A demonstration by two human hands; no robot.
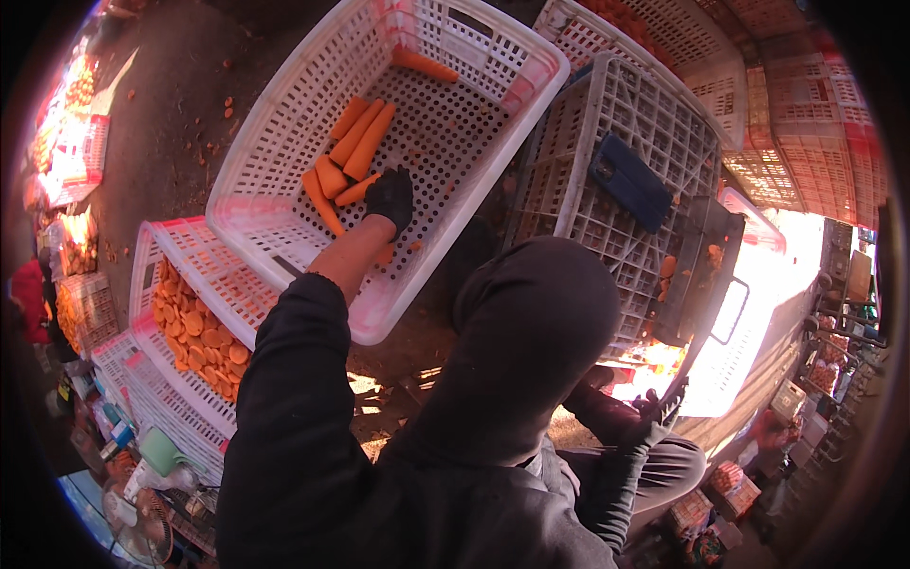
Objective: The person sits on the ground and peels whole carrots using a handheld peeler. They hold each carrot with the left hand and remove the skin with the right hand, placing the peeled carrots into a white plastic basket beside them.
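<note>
My left hand (389, 199), in a black glove, reaches into a white plastic crate (466, 220) and touches the end of a peeled carrot piece (357, 190); its fingers are partly hidden, so a grip cannot be made out. Several other carrot pieces (366, 142) lie beside it, and one carrot (425, 64) rests at the crate's far end. My right hand (657, 411), also gloved, is low on the right, near the lower end of a dark metal device (700, 270) with a wire handle. Whether it holds anything is unclear. Carrot bits stick to the device.
A blue phone case (631, 181) lies on an upturned grid-bottomed crate (611, 78) at right. Carrot slices (195, 331) fill part of a crate at left. Stacked crates (810, 128) stand at upper right. A fan (146, 523) is at lower left. My bent knee (540, 306) is between the crates.
</note>
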